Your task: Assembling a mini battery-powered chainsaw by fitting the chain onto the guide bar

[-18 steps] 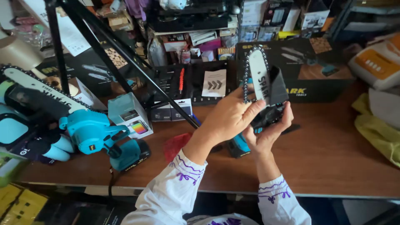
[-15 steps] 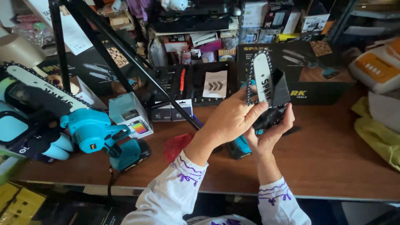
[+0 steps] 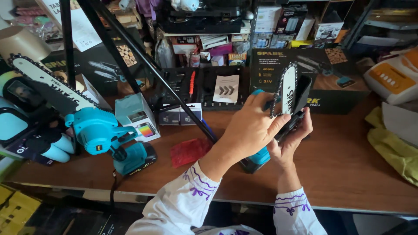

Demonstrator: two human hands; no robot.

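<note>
Partly hidden — mini chainsaw [image 3: 289, 93] body.

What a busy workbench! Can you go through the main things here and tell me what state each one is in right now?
Small chainsaw: held up off the table, bar pointing upward, chain on.
Left hand: wrapped over the saw's body.
Right hand: gripping the saw from below.
Second chainsaw: lying on the table, untouched.
Red cloth: lying flat on the table.
Black tool case: open, a booklet lying inside.
Yellow cloth: crumpled at the table's edge.
</note>
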